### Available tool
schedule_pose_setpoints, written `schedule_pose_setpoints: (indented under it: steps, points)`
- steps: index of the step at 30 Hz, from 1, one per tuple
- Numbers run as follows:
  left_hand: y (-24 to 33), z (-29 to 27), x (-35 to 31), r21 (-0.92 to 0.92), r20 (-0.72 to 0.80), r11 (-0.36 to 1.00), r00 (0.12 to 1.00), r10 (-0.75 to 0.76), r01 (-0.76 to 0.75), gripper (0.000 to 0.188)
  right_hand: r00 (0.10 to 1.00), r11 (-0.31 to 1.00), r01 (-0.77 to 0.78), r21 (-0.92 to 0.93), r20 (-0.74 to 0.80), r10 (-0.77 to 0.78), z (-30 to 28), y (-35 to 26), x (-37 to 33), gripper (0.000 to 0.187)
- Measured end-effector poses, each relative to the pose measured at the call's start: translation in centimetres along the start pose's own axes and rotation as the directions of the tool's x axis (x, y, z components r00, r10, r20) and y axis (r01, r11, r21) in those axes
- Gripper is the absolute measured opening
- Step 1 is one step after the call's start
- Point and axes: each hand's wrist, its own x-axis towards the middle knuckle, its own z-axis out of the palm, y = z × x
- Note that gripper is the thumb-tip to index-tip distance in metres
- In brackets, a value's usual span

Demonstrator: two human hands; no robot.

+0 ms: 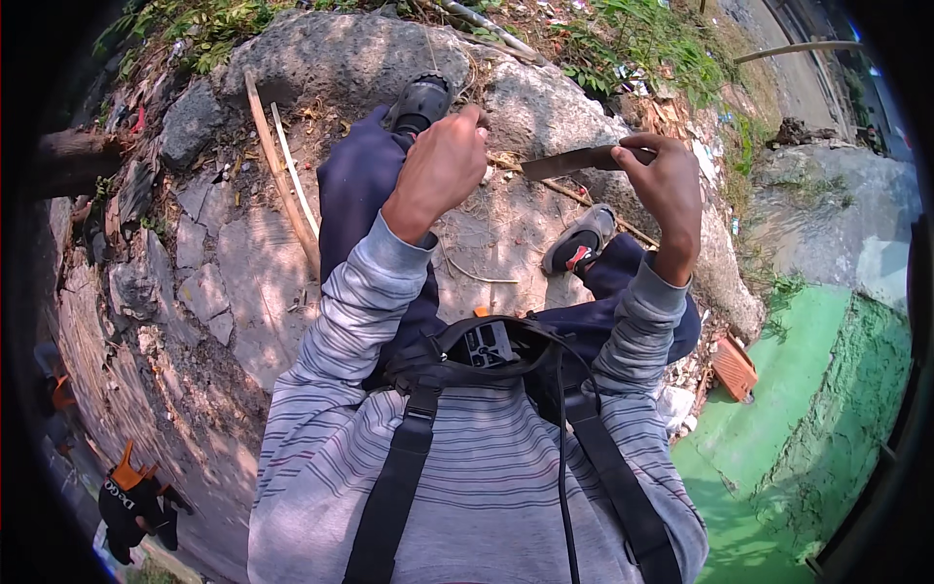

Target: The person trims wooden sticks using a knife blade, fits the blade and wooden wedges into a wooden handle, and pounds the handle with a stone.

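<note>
My right hand (666, 190) grips a flat, brown, knife-like blade (574, 162) between thumb and fingers. The blade points left, its squared end towards my other hand and apart from it. My left hand (446, 165) is raised over my left knee with its fingers closed. What those fingers hold, if anything, is too small or hidden to make out. A thin, pale strand (428, 47) shows beyond that hand, above my left shoe (421, 102). My right shoe (581, 240) rests on the ground below the blade.
Large rocks (341, 58) lie in front of my feet. A long wooden stick (277, 165) leans at my left, beside a thinner pale strip (295, 167). An orange brick (734, 368) lies by the green-painted slab (739, 467) at right. Another person (136, 501) is at lower left.
</note>
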Motion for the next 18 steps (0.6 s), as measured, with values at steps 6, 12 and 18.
schedule_pose_setpoints:
  steps: [6,12,18]
  points:
    - [-2.5,-0.9,-0.8,0.029,-0.143,1.000,0.990,0.000,0.004,0.022,0.999,0.999,0.034,0.033,0.035,-0.035,6.4,-1.7,3.4,0.024]
    - [-2.8,-0.6,-1.0,0.006,-0.118,1.000,0.993,0.010,-0.010,0.021,0.999,0.996,-0.002,-0.086,0.044,0.006,18.3,-0.1,4.6,0.024]
    - [-3.1,-0.8,-0.9,-0.008,-0.130,0.999,0.990,0.050,-0.052,0.020,0.982,0.996,-0.086,-0.007,0.169,0.086,12.0,2.3,5.5,0.028]
